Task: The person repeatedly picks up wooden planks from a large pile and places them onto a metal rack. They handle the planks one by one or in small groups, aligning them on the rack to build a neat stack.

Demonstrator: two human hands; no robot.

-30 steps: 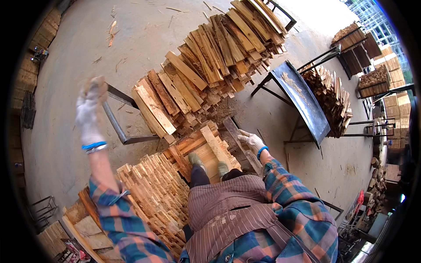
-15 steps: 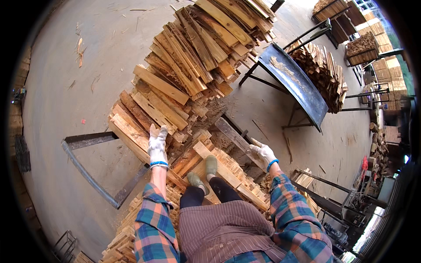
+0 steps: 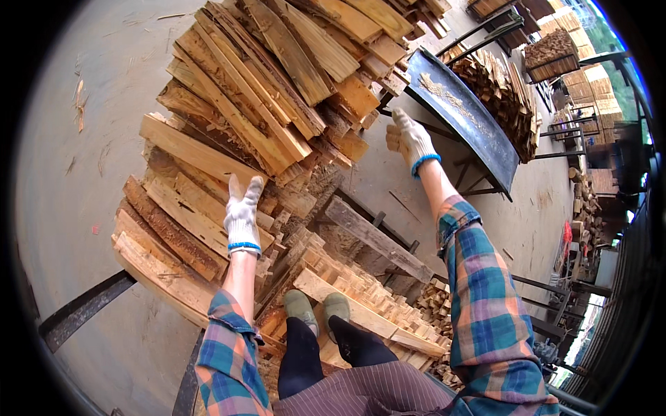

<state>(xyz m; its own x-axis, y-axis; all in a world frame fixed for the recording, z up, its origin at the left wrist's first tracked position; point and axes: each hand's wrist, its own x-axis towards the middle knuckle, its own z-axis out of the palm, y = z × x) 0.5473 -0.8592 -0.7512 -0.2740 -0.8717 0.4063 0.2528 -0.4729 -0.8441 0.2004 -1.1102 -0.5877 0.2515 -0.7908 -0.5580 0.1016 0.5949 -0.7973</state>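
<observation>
My left hand (image 3: 243, 211), in a white knit glove with a blue cuff, is over the near part of a long stack of rough-sawn boards (image 3: 236, 97). Its thumb and fingers are spread, and nothing shows in them. Farther forward and to the right, my right hand (image 3: 414, 139), gloved the same way, is past the right-hand board ends. Its fingers stretch forward. A tan, blocky shape lies against its palm side; whether it is wood or soiled glove I cannot make out.
I stand on stacked wood, with a loose board (image 3: 368, 312) beside my shoes. A dark metal frame (image 3: 87, 312) sticks out at left. A grey plank (image 3: 378, 238) lies at right. Beyond it stand a blue-black metal table (image 3: 465, 111) with wood scraps and another wood pile (image 3: 496, 97).
My right hand has moved far forward, its arm straightening. My left hand has shifted slightly up and left, its fingers still spread. The view has come nearer the stack.
</observation>
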